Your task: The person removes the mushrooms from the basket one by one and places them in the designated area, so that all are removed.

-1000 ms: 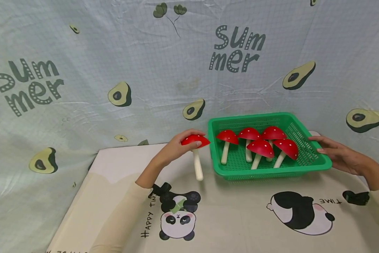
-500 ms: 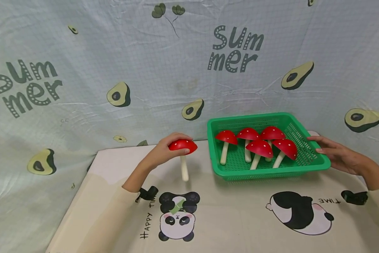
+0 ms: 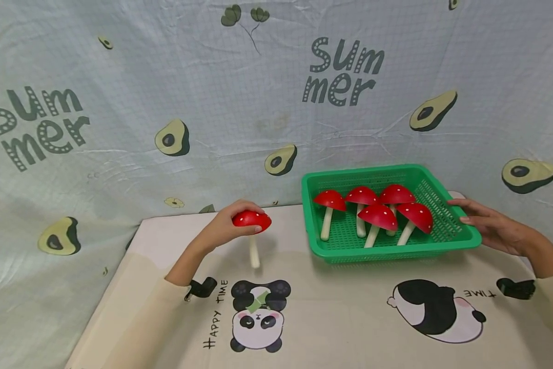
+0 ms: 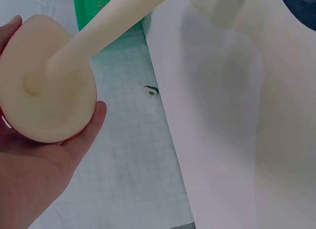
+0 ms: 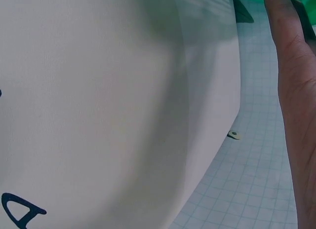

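My left hand point(image 3: 225, 225) grips a toy mushroom point(image 3: 253, 220) by its red, white-spotted cap, left of the green basket point(image 3: 396, 252). The pale stem points down over the table. From the left wrist, the cream underside of the cap faces the camera, with fingers wrapped round its edge. At the basket's right end, my right hand point(image 3: 499, 228) holds the rim, thumb on the near side. Several more toy mushrooms point(image 3: 380, 217) stand or lean inside the basket, caps up. In the right wrist view only part of the right hand point(image 5: 296, 91) shows, and its fingertips are hidden.
The table point(image 3: 341, 318) carries a pale cloth printed with a panda point(image 3: 258, 328) and another panda lying sideways point(image 3: 437, 310). Behind it hangs a light curtain point(image 3: 230, 118) with avocado prints, close to the basket's back rim.
My left hand has carried the mushroom leftward, away from the basket's left side, and slightly lower in the view. The right hand and the basket have stayed in place.
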### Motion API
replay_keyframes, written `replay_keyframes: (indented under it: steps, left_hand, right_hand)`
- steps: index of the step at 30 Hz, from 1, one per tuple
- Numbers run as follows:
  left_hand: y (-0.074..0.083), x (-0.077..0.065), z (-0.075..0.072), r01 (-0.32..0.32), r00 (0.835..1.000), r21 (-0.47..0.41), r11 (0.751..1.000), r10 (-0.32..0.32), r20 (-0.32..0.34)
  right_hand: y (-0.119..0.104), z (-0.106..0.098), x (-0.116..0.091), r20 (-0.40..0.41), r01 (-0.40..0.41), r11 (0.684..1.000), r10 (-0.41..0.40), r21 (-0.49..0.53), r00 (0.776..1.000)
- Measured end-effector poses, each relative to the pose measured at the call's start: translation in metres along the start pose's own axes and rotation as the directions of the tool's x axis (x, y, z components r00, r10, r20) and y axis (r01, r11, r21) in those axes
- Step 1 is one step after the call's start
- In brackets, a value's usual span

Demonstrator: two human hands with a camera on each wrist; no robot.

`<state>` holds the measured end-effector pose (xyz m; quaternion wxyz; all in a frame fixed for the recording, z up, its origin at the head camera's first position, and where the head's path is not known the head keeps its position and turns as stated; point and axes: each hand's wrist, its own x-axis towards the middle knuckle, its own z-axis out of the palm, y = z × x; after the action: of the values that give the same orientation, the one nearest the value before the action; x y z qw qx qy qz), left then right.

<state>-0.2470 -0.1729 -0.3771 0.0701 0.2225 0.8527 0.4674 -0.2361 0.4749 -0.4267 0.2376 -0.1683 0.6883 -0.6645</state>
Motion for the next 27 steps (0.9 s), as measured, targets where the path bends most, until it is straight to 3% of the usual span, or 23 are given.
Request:
replay_keyframes:
  steps: [9, 16, 27]
  left_hand:
    - [-0.009, -0.005, -0.009, 0.038, 0.999, 0.025, 0.999, -0.037, -0.013]
    - [-0.015, -0.008, -0.017, 0.084, 0.996, 0.057, 0.995, -0.082, -0.027]
    - [-0.026, -0.01, -0.029, 0.098, 0.995, 0.056, 0.994, -0.096, -0.034]
  right_hand:
    - [-0.002, 0.002, 0.0, 0.034, 0.018, 0.999, -0.019, 0.029, 0.999]
    - [-0.001, 0.0, 0.0, 0.018, 0.005, 0.999, -0.006, 0.043, 1.0]
    - [-0.002, 0.001, -0.001, 0.002, -0.008, 1.0, 0.008, 0.021, 1.0]
